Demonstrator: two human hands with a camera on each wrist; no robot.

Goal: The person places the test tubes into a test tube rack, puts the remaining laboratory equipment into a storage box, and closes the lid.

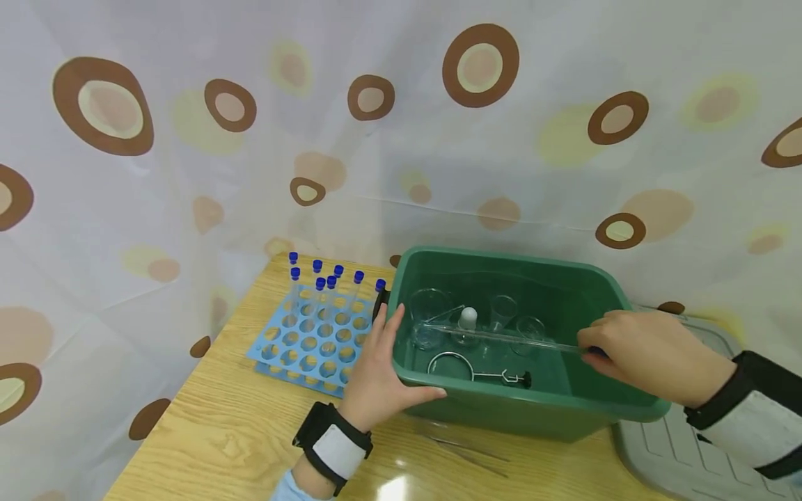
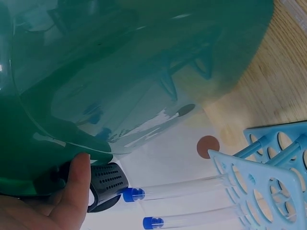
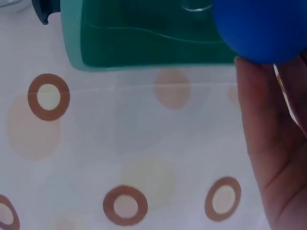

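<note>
My right hand (image 1: 645, 355) grips a long glass dropper (image 1: 520, 339) by its blue rubber bulb (image 3: 266, 31), which the right wrist view shows large. The dropper lies nearly level over the inside of a green plastic bin (image 1: 501, 256), its tip to the left. My left hand (image 1: 374, 383) rests at the bin's front left corner, fingers extended beside the black handle (image 2: 109, 183), thumb along the front rim. Inside the bin are a metal ring clamp (image 1: 452, 355), a glass beaker (image 1: 429, 299), a small glass vessel with a white top (image 1: 468, 318) and other clear glassware.
Left of the bin stands a blue test tube rack (image 1: 269, 351) with several blue-capped test tubes (image 2: 187, 188). Thin metal tweezers (image 1: 470, 449) lie on the wooden table (image 1: 207, 445) before the bin. A grey tray (image 1: 658, 445) sits to the right; a patterned curtain (image 1: 388, 160) hangs behind.
</note>
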